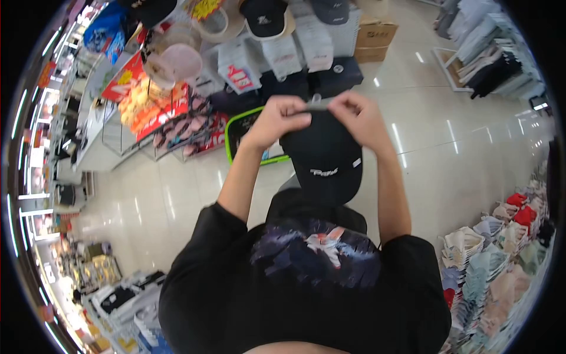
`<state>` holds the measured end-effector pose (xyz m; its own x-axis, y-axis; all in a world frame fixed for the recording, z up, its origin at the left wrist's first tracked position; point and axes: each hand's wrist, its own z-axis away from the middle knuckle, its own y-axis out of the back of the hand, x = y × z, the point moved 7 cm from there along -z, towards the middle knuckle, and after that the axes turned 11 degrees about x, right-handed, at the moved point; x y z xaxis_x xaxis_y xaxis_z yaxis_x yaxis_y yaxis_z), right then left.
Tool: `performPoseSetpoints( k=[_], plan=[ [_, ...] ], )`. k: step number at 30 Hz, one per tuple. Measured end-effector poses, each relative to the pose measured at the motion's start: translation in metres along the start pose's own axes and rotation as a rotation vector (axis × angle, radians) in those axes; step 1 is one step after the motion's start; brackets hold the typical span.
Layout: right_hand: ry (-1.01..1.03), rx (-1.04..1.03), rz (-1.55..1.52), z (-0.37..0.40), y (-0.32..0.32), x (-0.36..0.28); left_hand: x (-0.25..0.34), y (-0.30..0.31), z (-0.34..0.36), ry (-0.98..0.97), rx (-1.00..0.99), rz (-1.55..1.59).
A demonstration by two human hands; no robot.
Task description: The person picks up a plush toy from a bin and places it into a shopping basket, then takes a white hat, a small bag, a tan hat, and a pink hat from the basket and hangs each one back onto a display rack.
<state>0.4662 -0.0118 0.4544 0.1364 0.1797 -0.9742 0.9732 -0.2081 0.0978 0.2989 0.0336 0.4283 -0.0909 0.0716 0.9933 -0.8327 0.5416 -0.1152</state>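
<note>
A black baseball cap (324,144) hangs in front of my chest, its brim toward me and white lettering on its front. My left hand (282,121) pinches the cap's far edge on the left, thumb and fingers closed. On the right, my right hand (358,120) grips the same far edge with bent fingers. A small pale strip shows between the two hands; I cannot make out what it is. A small white mark sits on the cap's right side. Behind my left wrist is a green-rimmed basket (229,141), partly hidden by that arm.
Ahead stands a display rack with caps (264,17) on white boxes (239,62). A cardboard box (375,40) is right of it. Left are orange and pink goods on a wire rack (154,109). Clothes (495,71) hang far right, with bras (489,259) below. Shiny tiles (424,153) form the floor.
</note>
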Motion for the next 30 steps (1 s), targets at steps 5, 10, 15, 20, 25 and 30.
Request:
performPoseSetpoints(
  k=[5, 10, 15, 20, 25, 30],
  plan=[
    [-0.212, -0.063, -0.294, -0.044, 0.012, 0.006, 0.024, -0.016, -0.048, 0.127, 0.105, 0.39],
    [-0.347, -0.048, -0.525, -0.083, 0.038, 0.026, 0.01, -0.033, -0.11, 0.215, 0.068, 0.523],
    [-0.102, -0.003, -0.278, -0.145, 0.071, 0.006, 0.023, -0.04, -0.177, 0.081, -0.105, 0.389],
    [-0.013, 0.069, -0.047, -0.204, 0.081, -0.003, 0.046, -0.037, -0.233, -0.058, -0.276, 0.11],
    [-0.048, 0.071, -0.195, -0.248, 0.079, 0.027, 0.043, -0.008, -0.28, -0.054, -0.275, 0.078],
    [-0.025, 0.054, -0.269, -0.289, 0.084, 0.032, 0.04, 0.004, -0.314, -0.02, -0.267, 0.105]
  ],
)
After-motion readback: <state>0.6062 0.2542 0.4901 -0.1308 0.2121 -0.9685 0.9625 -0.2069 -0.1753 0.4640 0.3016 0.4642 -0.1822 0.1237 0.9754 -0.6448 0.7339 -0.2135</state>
